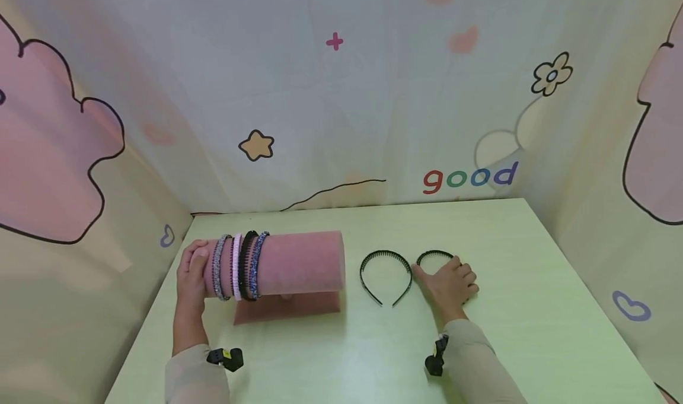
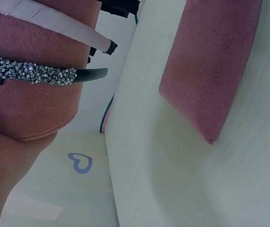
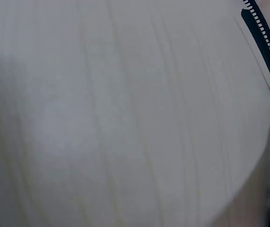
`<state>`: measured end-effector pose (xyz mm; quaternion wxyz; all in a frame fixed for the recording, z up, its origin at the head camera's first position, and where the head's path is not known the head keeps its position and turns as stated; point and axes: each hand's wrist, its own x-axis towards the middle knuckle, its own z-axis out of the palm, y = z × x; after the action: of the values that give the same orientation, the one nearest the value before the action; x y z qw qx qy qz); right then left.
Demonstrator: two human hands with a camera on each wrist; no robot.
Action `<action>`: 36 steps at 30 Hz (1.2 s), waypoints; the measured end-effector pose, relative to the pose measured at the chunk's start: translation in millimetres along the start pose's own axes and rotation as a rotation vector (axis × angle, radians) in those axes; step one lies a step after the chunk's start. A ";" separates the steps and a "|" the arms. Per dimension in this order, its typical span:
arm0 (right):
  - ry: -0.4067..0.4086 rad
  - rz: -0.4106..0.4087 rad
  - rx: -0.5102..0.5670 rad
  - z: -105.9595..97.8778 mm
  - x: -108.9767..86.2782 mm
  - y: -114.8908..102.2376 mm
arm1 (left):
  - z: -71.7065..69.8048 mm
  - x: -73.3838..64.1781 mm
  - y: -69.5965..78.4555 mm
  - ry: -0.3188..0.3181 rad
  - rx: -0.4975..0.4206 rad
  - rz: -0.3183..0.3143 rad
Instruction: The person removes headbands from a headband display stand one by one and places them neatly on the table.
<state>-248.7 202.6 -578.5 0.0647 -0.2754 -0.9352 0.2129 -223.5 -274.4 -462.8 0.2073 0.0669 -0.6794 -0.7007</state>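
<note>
A pink velvet headband stand has a thick horizontal roll (image 1: 306,261) above a flat pink base (image 1: 288,311). My left hand (image 1: 192,273) grips the roll's left end, thumb on the near side. Around the roll sit several headbands, among them a grey glittery one (image 2: 35,70), a pale lilac one (image 1: 236,267), a black one (image 1: 245,267) and a blue glittery one (image 1: 257,267). On the right, my right hand (image 1: 450,282) holds a dark toothed headband (image 1: 434,252), hiding much of it. Just left of that hand lies another dark toothed headband (image 1: 385,252).
The pale green table (image 1: 363,356) meets a printed fabric wall (image 1: 331,107) at the back, with more fabric at both sides. Each sleeve carries a small black camera, one on the left wrist (image 1: 226,358) and one on the right wrist (image 1: 436,356).
</note>
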 end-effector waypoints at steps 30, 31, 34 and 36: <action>0.102 -0.099 0.549 -43.3 -42.1 -16.0 | 3.9 -9.9 14.2 -0.015 0.054 -0.022; 0.110 -0.129 0.575 -45.3 -45.5 -17.6 | 4.9 -10.9 16.7 -0.015 0.055 -0.022; 0.136 -0.241 0.647 -50.7 -54.9 -23.9 | 3.2 -7.9 12.6 -0.016 0.057 -0.016; 0.142 -0.318 0.678 -54.9 -60.9 -31.0 | 0.9 -4.4 7.4 -0.015 0.060 -0.010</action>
<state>-199.5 166.0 -515.8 0.2488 -0.1038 -0.8360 0.4779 -218.4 -271.9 -456.3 0.1966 0.0710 -0.7015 -0.6813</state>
